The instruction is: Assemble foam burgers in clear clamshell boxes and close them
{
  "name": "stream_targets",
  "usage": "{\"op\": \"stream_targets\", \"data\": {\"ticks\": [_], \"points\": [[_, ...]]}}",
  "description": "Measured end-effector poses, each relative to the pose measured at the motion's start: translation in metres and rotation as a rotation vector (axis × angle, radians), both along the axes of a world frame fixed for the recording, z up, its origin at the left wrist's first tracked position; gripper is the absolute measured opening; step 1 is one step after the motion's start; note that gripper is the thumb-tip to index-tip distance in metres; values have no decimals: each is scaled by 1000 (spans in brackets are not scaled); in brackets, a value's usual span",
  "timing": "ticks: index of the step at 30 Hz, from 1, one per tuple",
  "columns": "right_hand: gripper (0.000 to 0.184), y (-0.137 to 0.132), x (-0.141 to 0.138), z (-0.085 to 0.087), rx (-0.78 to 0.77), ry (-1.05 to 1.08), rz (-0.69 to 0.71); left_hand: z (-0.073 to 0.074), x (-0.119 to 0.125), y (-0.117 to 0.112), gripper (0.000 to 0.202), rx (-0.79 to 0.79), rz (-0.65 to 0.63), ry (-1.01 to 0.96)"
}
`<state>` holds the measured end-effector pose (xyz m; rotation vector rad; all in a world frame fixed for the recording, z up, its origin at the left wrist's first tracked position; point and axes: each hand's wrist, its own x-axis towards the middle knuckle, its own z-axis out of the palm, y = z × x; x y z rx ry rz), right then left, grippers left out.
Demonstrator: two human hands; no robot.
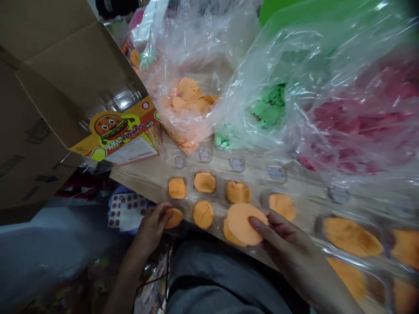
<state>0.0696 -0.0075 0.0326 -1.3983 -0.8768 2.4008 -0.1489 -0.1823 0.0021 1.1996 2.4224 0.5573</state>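
As R grip (286, 250) pinches flat orange disc (244, 224) | L grip (151, 229) curled on orange piece (174, 218) in tray (218, 163)

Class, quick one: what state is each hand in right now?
Left hand: fingers curled against an orange patty; cannot tell if gripping.
Right hand: closed, holding a round orange disc.

Fig.: colours by item. Upper R of frame: crimson clay (356, 117) in clear plastic bag (248, 56). Upper centre: pale-green clay (268, 107); peach-orange clay pcs (188, 93). Lower centre: flat orange disc (244, 223), uniform colour. Mid L: yellow-orange card (131, 131) w/ cartoon-burger print. Mid-frame: board (137, 176), light-brown wood grain. Bottom centre: dk-grey cloth (209, 274).
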Motion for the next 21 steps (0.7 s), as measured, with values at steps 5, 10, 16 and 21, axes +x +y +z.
{"op": "stream_targets", "data": {"ticks": [5, 10, 16, 21], "points": [[44, 0, 7, -6, 43, -21, -4, -11, 1, 7, 17, 12, -69, 342], [42, 2, 6, -6, 112, -19, 11, -13, 1, 6, 25, 51, -200, 428], [38, 10, 5, -2, 169, -29, -8, -21, -8, 13, 28, 17, -69, 428], [39, 10, 9, -6, 199, -45, -13, -25, -8, 25, 40, 4, 48, 71]]}}
